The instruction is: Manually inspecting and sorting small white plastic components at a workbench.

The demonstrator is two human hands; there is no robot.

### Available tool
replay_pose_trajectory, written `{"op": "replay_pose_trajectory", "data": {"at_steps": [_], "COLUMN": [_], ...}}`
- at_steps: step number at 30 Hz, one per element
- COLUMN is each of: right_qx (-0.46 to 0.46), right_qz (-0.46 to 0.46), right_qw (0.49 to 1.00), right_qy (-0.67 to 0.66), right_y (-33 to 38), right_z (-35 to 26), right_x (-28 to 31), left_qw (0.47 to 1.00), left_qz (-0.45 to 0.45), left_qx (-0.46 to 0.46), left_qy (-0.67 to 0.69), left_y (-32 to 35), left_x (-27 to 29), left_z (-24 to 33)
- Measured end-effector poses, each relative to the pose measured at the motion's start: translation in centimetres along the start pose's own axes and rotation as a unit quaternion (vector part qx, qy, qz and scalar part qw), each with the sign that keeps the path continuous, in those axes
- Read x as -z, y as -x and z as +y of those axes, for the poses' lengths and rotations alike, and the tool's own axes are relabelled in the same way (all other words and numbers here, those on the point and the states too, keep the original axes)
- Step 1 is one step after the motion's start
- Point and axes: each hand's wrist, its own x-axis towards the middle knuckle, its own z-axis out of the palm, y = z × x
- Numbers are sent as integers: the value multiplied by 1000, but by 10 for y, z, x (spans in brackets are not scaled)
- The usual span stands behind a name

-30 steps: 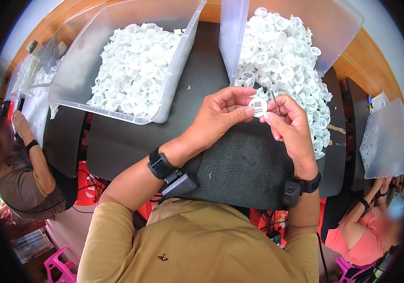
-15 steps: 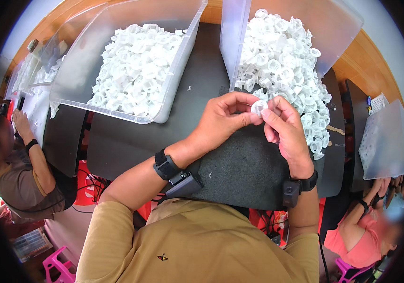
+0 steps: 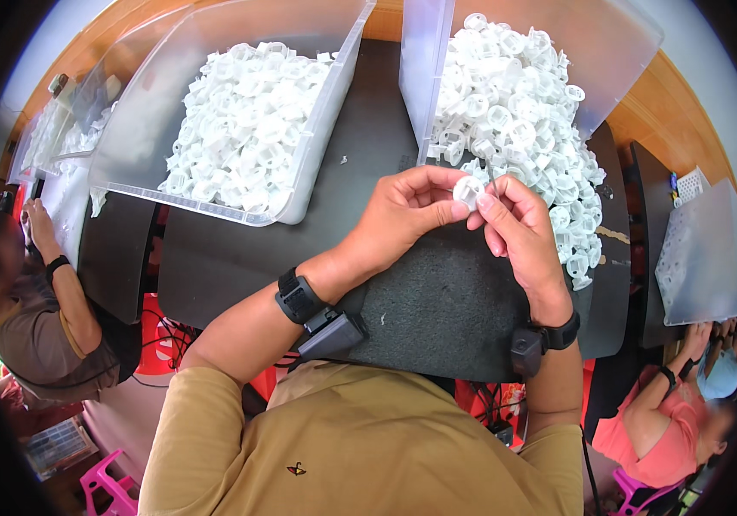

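Note:
My left hand (image 3: 407, 211) and my right hand (image 3: 519, 228) meet above a dark mat (image 3: 437, 301). Together they pinch one small white round plastic part (image 3: 469, 190) between their fingertips. A thin metal pin or tool tip (image 3: 490, 175) sticks up from my right fingers beside the part. Just beyond the hands lies a heap of the same white parts (image 3: 514, 120), spilling from a tilted clear bin (image 3: 592, 52). Each wrist carries a black band with a small black device.
A second clear bin (image 3: 317, 129) full of white parts (image 3: 243, 129) sits at the far left of the dark table (image 3: 213, 267). A seated person (image 3: 37, 318) works at the left, another person (image 3: 669, 413) at the lower right near a frosted tray (image 3: 704, 258).
Both hands, still holding the white part, have shifted slightly away from me toward the heap. The left wrist has turned a little.

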Motion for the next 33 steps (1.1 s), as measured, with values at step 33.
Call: {"op": "replay_pose_trajectory", "data": {"at_steps": [33], "right_qx": [144], "right_qz": [94], "right_qw": [905], "right_qy": [390], "right_y": [10], "right_z": [-7], "right_x": [-4], "left_qw": [994], "left_qz": [35], "left_qx": [86], "left_qy": [62], "left_y": [-4], "left_x": [15], "left_z": [2]}}
